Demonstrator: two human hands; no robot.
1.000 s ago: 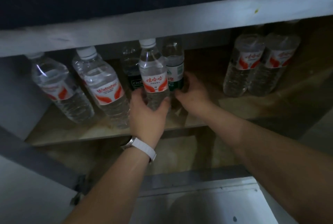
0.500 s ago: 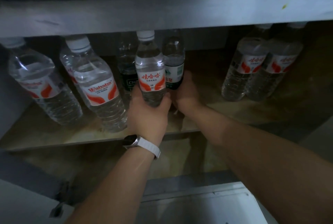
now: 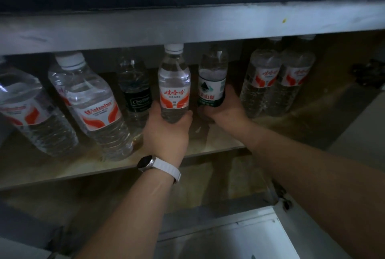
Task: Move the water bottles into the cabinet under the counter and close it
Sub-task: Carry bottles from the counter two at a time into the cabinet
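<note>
Inside the open cabinet, my left hand (image 3: 167, 131), with a white-strapped watch on the wrist, grips the base of a small red-labelled water bottle (image 3: 174, 83) standing upright on the wooden shelf (image 3: 62, 167). My right hand (image 3: 224, 108) holds the base of a green-labelled bottle (image 3: 212, 79) just to its right. A dark-labelled bottle (image 3: 136, 91) stands behind, left of my left hand. Two large red-labelled bottles (image 3: 91, 106) stand at the left, and two more red-labelled bottles (image 3: 277, 83) at the right.
The pale counter edge (image 3: 187, 27) runs across above the bottle caps. A lower compartment (image 3: 208, 185) lies under the shelf. The white cabinet door (image 3: 239, 238) hangs open at the bottom. A dark hinge (image 3: 368, 75) sits on the right wall.
The two held bottles have moved apart, with my right hand shifting the green-labelled one to the right. The camera has come closer and lower.
</note>
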